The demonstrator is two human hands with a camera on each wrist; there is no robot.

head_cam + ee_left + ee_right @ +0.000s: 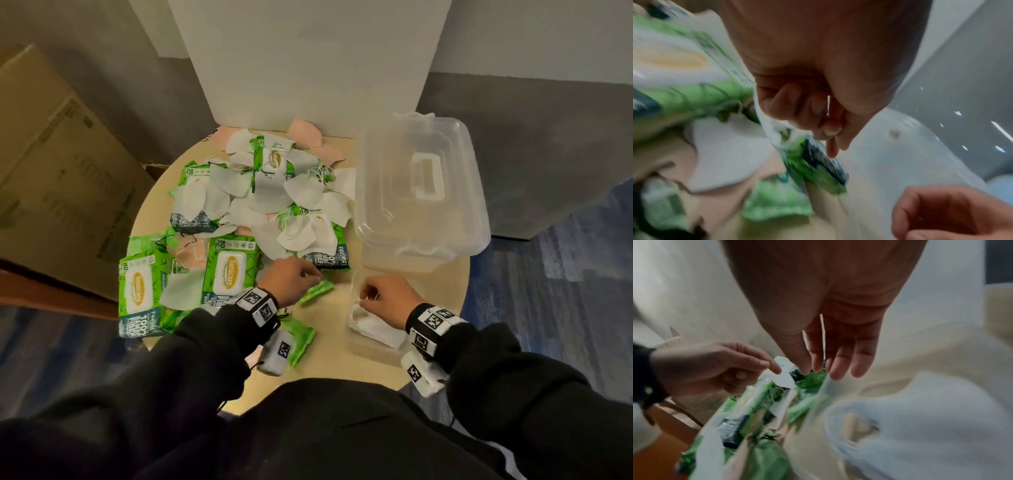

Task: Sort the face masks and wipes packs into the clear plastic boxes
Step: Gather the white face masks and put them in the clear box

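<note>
Head view: your left hand point(289, 282) sits at the near edge of the pile of white face masks point(301, 192) and green Sanicare wipes packs point(226, 274), fingers curled; whether it grips anything cannot be told. Just right of it lies a small green pack point(315, 293). Your right hand point(387, 301) hovers over the open clear plastic box point(356, 342), fingers loose, holding nothing, a white mask point(373, 327) beneath it. Beyond that hand stands a lidded clear box point(421, 192).
</note>
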